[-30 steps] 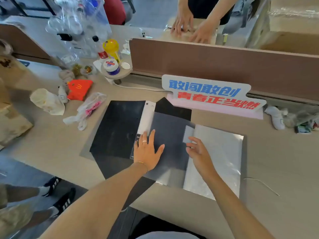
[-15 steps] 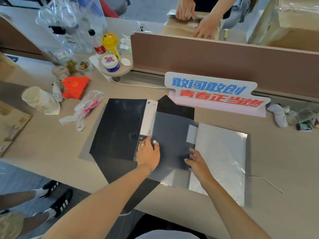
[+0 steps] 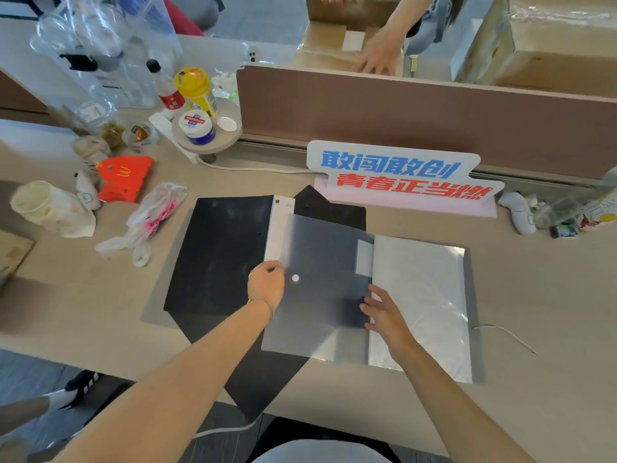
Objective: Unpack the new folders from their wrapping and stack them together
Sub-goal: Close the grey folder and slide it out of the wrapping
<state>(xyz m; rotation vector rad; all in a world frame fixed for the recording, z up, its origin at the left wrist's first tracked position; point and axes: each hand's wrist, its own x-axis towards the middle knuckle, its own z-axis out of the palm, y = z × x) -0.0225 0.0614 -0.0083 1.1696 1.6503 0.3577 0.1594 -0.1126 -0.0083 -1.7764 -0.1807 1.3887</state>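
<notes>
Left hand [image 3: 266,285] pinched the translucent wrapping [image 3: 320,295] at its left edge; right hand [image 3: 384,312] lay flat, fingers spread, holding nothing. Black folders [image 3: 220,255] mid-desk, loosely overlapped. Unwrapping partly done, stacking left.

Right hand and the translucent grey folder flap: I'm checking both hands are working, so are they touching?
Touching. The head view shows the right hand with its fingers spread flat on the translucent grey flap, no gap visible.
</notes>
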